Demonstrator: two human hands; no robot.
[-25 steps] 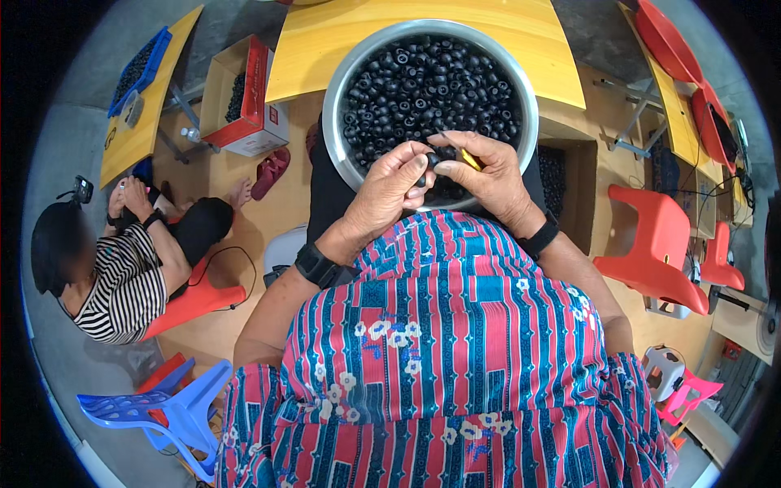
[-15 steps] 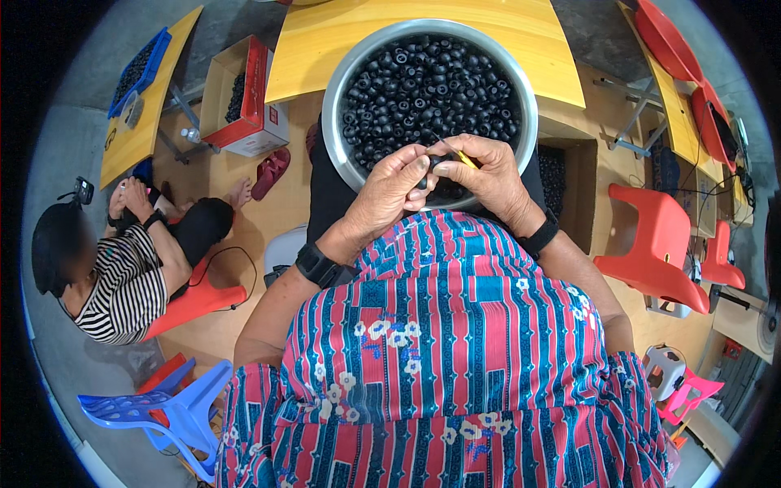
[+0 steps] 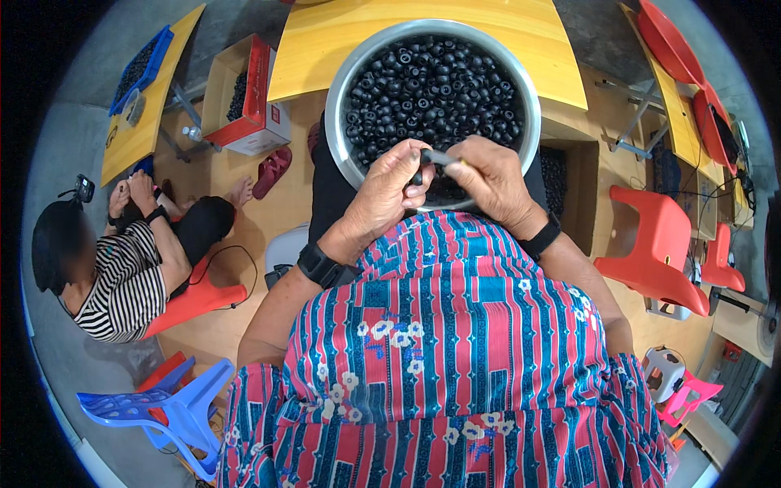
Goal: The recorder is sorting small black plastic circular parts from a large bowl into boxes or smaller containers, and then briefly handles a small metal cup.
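Threading small black rubber rings over the big steel bowl [image 3: 346, 89]

Left hand [image 3: 389, 191] pinches a black ring [image 3: 417, 174]; right hand [image 3: 488, 180] grips a thin dark rod [image 3: 439, 156]. I'd keep both low, so drops land inside.

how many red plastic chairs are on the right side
2 clearly: a big red chair beside the person's right arm, and a second red chair just behind it. Others may be hidden past the picture's edge.

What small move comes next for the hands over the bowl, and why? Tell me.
Probably push the small black ring pinched in the left hand further along the dark rod that the right hand holds. Both hands meet over the near rim of the metal bowl, the ring sits at the rod's end, and the bowl is full of similar black rings.
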